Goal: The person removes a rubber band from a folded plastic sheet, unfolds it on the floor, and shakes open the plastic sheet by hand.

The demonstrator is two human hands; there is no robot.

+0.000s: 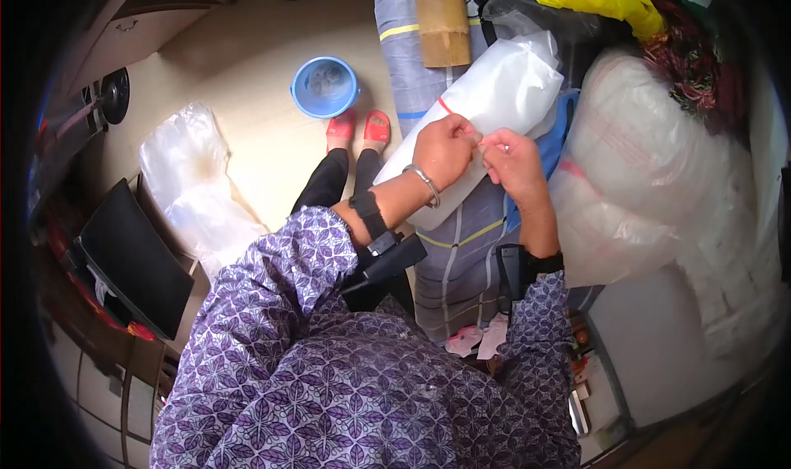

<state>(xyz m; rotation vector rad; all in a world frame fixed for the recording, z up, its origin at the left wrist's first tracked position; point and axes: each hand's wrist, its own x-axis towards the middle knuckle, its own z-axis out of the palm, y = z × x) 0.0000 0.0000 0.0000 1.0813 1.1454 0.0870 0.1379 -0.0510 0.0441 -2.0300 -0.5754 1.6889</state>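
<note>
A rolled bundle of white plastic sheeting (509, 72) lies slantwise on the bed, with a thin red string (446, 105) around part of it. Over the bundle, my left hand (446, 149) is closed, its fingertips pinched together. Close beside it on the right is my right hand (508, 161), also closed in a pinch, fingertips nearly meeting those of the left. Whatever sits between the fingers is too small to make out. The grey checked bedcover (459, 281) shows beneath the bundle.
A big clear plastic sack (630, 172) stands at the right, a yellow bag (595, 0) above it. A bamboo tube (442, 24) lies at the bed's far end. On the floor are a blue bucket (325, 88) and a crumpled plastic sheet (185, 152); a black monitor (136, 259) is left.
</note>
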